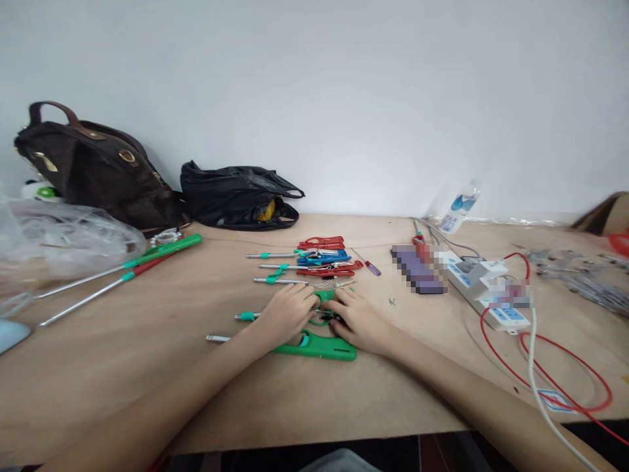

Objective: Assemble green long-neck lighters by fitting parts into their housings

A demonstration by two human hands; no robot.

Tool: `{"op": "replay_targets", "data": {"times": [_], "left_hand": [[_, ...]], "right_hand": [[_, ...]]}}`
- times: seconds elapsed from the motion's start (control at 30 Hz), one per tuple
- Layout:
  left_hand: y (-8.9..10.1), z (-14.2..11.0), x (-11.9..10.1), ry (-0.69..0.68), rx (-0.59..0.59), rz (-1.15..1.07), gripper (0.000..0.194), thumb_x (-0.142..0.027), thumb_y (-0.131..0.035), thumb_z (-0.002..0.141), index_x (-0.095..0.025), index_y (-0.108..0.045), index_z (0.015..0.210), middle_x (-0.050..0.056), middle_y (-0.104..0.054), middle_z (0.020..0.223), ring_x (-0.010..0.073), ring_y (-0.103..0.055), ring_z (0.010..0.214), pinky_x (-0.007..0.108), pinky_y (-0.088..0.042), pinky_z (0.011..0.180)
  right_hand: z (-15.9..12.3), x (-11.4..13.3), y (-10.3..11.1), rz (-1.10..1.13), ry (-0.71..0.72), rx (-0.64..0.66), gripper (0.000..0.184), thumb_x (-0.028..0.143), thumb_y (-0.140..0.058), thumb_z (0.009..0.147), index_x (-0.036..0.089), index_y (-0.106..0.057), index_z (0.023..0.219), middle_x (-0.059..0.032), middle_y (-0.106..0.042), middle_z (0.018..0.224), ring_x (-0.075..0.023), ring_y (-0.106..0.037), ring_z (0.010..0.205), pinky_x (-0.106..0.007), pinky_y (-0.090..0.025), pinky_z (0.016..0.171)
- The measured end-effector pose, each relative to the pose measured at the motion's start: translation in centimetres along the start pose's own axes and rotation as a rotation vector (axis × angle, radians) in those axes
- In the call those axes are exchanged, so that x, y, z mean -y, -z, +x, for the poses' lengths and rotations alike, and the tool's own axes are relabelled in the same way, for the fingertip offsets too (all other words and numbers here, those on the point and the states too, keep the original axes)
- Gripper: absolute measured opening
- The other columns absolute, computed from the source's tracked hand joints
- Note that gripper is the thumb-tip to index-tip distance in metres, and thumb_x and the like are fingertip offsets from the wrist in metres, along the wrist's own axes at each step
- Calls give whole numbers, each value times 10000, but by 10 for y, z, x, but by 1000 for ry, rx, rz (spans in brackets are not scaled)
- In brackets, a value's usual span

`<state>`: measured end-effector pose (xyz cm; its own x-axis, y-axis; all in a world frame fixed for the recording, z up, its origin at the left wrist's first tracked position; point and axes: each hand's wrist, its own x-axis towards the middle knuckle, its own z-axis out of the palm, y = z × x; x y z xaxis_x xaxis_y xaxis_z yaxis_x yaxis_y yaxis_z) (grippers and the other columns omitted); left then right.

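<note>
My left hand and my right hand meet at the middle of the table over an opened green gas lighter. My left fingers are curled on the left part of its handle; my right fingers pinch at its right part, near small dark inner parts. The hands hide much of it. Just below lies a green lighter casing with a metal tube on its left. Beyond the hands, opened red and blue lighters lie in a row, their metal tubes pointing left with teal tape on them.
A purple-handled screwdriver and a purple box lie to the right, before a white power strip with red cables. Further out are a water bottle and metal tubes. Bags and long lighters are left.
</note>
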<state>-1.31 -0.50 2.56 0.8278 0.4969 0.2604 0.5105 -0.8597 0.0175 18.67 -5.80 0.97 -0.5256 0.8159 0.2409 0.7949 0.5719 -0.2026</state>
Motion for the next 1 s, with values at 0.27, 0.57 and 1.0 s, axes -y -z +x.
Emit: {"op": "replay_targets", "data": {"times": [0.27, 0.57, 1.0], "left_hand": [[3, 1, 17, 104, -100, -155, 156, -148, -445, 936, -174, -592, 888, 42, -593, 910, 200, -556, 883, 301, -433, 745], [7, 3, 30, 98, 18, -119, 157, -145, -518, 904, -181, -662, 953, 50, -630, 930, 200, -584, 922, 301, -466, 778], [17, -3, 46, 70, 116, -67, 165, -90, -581, 831, -182, -661, 942, 57, -641, 972, 223, -597, 936, 323, -476, 792]], "right_hand": [[-2, -5, 21, 206, -64, 38, 151, 176, -617, 812, 184, -523, 930, -56, -558, 938, -201, -526, 875, -319, -443, 755], [-3, -8, 28, 149, -2, 69, 41, 159, -610, 834, 172, -576, 852, -65, -562, 916, -203, -546, 882, -324, -461, 766], [-3, -9, 18, 95, 18, 14, 36, 131, -595, 843, 163, -580, 848, -63, -585, 894, -192, -554, 846, -313, -459, 744]]}}
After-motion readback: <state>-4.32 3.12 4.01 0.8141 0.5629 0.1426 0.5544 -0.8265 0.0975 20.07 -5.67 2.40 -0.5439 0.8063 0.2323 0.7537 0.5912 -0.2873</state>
